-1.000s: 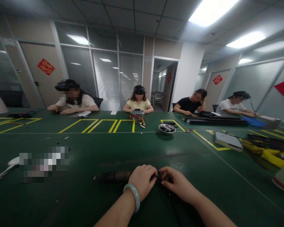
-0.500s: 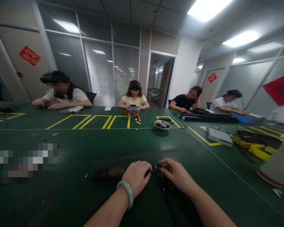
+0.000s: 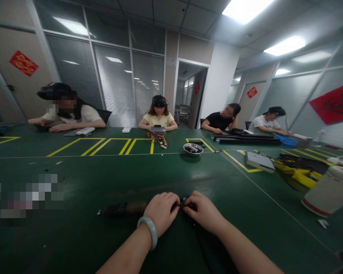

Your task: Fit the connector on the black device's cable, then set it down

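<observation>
A dark cylindrical tool (image 3: pixel 125 209) with a brownish middle and a small metal tip at its left end lies on the green table (image 3: pixel 103 182). My left hand (image 3: pixel 162 211), with a pale bangle at the wrist, is closed over the tool's right end. Close beside it, my right hand (image 3: pixel 201 211) is closed, thumb and fingers pinched around a small dark piece that they mostly hide. A thin black cord (image 3: pixel 201 243) runs from beneath the right hand toward the near edge.
Beyond the hands stands a metal bowl (image 3: pixel 193 149) of dark parts. A power supply with coloured wires (image 3: pixel 158 133), black bars (image 3: pixel 246 140), a grey box (image 3: pixel 259 161), a yellow tray (image 3: pixel 305 178) and a white container (image 3: pixel 328 192) are around. Several people sit opposite.
My right hand has turned, its fingers curling in closer to my left hand, and the dark piece between them shows less. The whole view has shifted slightly.
</observation>
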Demonstrator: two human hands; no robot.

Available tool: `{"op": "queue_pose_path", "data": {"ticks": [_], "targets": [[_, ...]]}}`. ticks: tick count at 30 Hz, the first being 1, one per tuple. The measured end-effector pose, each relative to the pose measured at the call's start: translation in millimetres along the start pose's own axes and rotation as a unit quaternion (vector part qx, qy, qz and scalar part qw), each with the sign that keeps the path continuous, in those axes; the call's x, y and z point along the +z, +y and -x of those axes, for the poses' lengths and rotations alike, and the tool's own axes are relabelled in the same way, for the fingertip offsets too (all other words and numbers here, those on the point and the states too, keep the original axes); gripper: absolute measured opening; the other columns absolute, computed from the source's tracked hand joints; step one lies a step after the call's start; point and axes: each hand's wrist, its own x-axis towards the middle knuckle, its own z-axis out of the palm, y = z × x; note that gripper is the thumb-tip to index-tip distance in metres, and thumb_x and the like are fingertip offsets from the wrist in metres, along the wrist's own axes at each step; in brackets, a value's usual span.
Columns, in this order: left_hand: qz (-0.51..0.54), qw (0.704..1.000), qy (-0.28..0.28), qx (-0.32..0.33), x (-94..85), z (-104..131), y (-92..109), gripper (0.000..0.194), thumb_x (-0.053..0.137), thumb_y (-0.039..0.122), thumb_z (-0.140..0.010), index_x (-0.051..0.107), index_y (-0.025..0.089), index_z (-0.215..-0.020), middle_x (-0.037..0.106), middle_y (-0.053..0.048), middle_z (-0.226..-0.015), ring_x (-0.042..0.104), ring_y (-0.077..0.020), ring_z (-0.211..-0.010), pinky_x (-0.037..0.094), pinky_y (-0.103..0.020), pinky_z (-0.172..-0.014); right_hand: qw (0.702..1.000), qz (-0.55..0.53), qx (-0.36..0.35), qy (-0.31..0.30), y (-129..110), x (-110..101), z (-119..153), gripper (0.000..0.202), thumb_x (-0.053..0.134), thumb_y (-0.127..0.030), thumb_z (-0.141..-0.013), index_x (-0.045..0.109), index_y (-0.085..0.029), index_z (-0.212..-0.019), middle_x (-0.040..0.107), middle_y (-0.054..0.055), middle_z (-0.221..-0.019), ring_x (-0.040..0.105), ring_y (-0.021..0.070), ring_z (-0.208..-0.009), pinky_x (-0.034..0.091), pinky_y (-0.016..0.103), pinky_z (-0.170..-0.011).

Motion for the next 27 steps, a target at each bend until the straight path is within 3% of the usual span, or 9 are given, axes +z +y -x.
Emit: {"op": "queue_pose_path", "data": {"ticks": [12,17,27], "targets": [[0.003,1.000,-0.001,0.011,2.0,-1.1,-2.0,0.011,0.053,0.025,-0.087,0.061,0.026,-0.093,0.063,0.001,-0.098,0.055,-0.0182,-0.094,0.039,-0.032,-0.083,0.999,-0.013,-0.020,0.023,2.0,9.7,-2.8,0.005,0.061,-0.022,-0.083,0.065,-0.021,-0.081,0.057,0.001,-0.085,0.054,0.0135,-0.077,0.039,0.025,-0.071],[-0.008,1.000,-0.001,-0.021,0.6,-0.7,0.4,0.011,0.054,0.027,-0.085,0.058,0.025,-0.095,0.063,0.001,-0.093,0.056,-0.0182,-0.090,0.040,-0.032,-0.079,1.000,-0.014,-0.017,0.017,0.5,9.4,-2.8,0.004,0.062,-0.022,-0.083,0.065,-0.021,-0.082,0.058,0.001,-0.087,0.054,0.0136,-0.078,0.038,0.025,-0.071],[-0.002,1.000,0.006,0.003,-0.8,0.4,1.5,0.010,0.053,0.024,-0.083,0.060,0.024,-0.091,0.063,0.000,-0.095,0.055,-0.0181,-0.091,0.040,-0.033,-0.083,1.000,-0.021,-0.013,0.008,3.1,9.2,-3.5,0.005,0.062,-0.024,-0.083,0.066,-0.021,-0.083,0.058,0.002,-0.086,0.054,0.0146,-0.078,0.040,0.026,-0.071]]}}
